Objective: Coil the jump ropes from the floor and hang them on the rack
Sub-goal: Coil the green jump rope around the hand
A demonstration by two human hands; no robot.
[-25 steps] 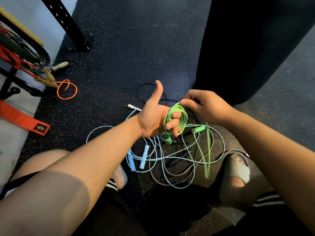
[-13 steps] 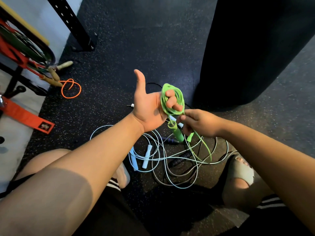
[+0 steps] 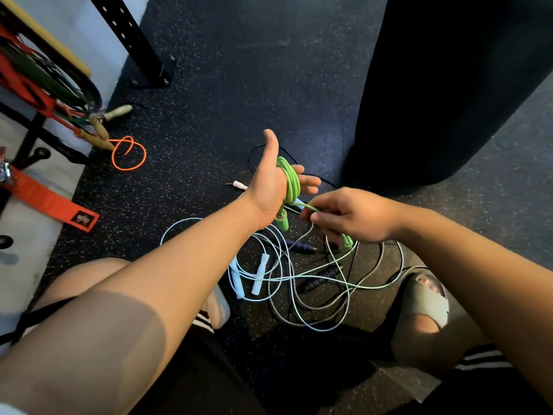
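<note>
Winding green rope round flat left hand, pinching tail with right hand; yet to coil blue rope on floor.

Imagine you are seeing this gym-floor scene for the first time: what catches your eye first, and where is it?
The bright green jump rope stands out first, coiled around the left hand at centre, while the right hand pinches its loose end beside it. Below them, a tangle of pale ropes sprawls on the dark speckled floor. A large black bag fills the upper right.
</note>
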